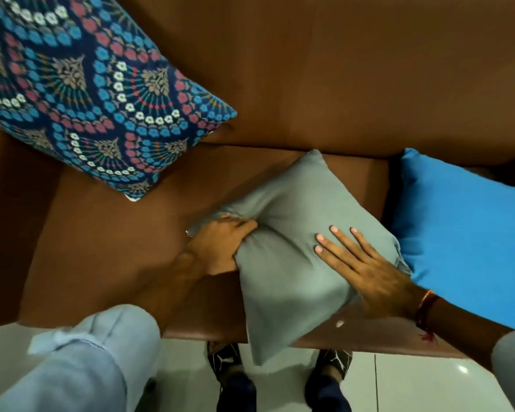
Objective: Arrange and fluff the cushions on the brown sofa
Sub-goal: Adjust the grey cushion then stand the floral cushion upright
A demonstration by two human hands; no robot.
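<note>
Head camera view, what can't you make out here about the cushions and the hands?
- Patterned cushion: its left side is cut off by the frame edge.
- Blue cushion: its right part runs off frame.
- Left hand: fingertips buried in the grey cushion.
- Right hand: motion-blurred.

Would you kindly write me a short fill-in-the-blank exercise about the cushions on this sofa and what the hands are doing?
1. Both hands are on the ____ cushion.
2. The left hand grips that cushion's edge, while the right hand lies ____ on top of it.
3. The patterned cushion leans against the sofa to the ____ of the grey one.
4. The plain ____ cushion touches the grey one's right side.

Missing words: grey; flat; left; blue
</note>
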